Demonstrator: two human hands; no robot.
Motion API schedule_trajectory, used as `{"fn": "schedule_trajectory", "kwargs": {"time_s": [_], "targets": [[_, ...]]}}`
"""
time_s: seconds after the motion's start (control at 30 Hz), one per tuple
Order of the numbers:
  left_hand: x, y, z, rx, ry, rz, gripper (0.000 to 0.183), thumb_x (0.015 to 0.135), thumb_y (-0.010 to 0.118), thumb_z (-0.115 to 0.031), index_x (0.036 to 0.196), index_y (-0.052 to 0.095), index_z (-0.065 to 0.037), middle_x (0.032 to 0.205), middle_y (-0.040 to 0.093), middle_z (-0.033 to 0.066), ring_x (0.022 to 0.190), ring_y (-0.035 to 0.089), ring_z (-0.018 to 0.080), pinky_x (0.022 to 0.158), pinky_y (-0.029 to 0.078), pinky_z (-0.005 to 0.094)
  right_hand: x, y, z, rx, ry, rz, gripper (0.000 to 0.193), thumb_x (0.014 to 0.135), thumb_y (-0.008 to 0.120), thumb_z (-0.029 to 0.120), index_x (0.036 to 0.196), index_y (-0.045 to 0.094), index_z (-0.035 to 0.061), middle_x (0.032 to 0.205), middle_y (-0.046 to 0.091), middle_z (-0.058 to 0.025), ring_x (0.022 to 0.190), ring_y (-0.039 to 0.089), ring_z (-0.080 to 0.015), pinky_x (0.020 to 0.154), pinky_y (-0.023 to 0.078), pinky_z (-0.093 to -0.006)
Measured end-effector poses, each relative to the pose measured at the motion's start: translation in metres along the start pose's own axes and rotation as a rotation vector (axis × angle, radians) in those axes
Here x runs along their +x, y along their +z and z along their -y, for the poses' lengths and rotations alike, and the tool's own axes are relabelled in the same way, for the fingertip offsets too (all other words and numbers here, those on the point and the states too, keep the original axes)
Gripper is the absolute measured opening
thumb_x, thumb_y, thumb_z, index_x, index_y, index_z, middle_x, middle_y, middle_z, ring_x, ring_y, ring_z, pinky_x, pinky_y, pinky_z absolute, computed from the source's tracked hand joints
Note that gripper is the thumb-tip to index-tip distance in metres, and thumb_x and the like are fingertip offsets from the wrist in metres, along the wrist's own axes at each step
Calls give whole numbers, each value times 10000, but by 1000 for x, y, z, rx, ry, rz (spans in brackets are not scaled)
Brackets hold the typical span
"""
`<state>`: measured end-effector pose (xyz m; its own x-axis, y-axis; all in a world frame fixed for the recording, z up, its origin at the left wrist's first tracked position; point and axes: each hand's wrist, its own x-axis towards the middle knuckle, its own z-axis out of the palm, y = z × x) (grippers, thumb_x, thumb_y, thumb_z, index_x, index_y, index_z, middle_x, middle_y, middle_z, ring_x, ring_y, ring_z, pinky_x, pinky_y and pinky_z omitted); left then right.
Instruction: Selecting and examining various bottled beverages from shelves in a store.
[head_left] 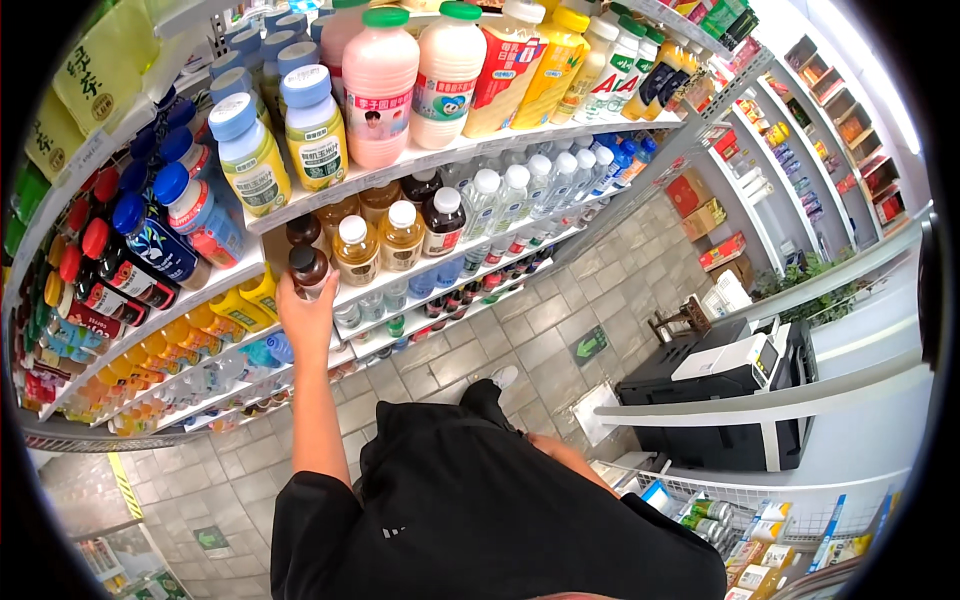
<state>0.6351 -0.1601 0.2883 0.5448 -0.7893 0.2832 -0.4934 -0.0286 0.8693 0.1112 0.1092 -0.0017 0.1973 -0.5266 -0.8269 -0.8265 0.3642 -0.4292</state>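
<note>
Left hand (306, 312) curled round 1 dark-brown cylindrical bottle (311, 271) beside white-capped amber bottle (356, 252); grasp made, removal apparently outstanding; right hand hidden, state indeterminable.

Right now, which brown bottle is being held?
The front dark-capped bottle: the left fingers grip it. The rear dark-capped bottle and the white-capped bottles beside it are untouched.

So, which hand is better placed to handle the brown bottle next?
Probably the left hand: its grip is on the brown bottle. The right forearm is down beside the black shirt, farther off, its hand not clearly visible.
</note>
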Motion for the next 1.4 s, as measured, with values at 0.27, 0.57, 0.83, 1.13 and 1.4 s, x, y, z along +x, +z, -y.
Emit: {"fn": "schedule_trajectory", "kwargs": {"time_s": [0.27,0.57,0.83,1.13,1.4], "targets": [[1,15,0,43,22,0,721,800,892,-307,1351,579,37,1257,631,229,1173,604,392,1021,471,468,0,19,-22,153,30,-75,777,935,565,614,1429,582,14,1417,616,-273,1335,569,-445,1102,458,-452],[-8,28,23,3,66,126,785,846,823,-220,1470,426,44,1381,550,283,1272,549,440,1102,415,477,-20,30,7,117,103,-160,702,964,546,592,1347,646,12,1313,681,-267,1278,623,-412,1065,484,-460],[-12,25,27,-21,77,144,715,868,789,-138,1460,432,44,1391,563,279,1279,569,427,1101,425,458,-24,56,-24,22,62,-93,698,961,545,597,1339,658,21,1338,671,-261,1286,620,-405,1067,483,-483],[-17,23,16,20,13,164,652,868,790,-157,1405,483,50,1342,598,264,1236,590,422,1061,443,464,-31,82,-37,52,164,-60,715,951,552,604,1353,649,20,1347,667,-262,1293,616,-405,1071,480,-489],[-12,28,28,-1,61,164,614,879,784,-151,1376,494,65,1309,605,273,1211,595,425,1059,441,467,-31,86,-41,52,212,-46,731,942,559,610,1365,641,19,1355,662,-263,1299,612,-404,1075,477,-494]]}}
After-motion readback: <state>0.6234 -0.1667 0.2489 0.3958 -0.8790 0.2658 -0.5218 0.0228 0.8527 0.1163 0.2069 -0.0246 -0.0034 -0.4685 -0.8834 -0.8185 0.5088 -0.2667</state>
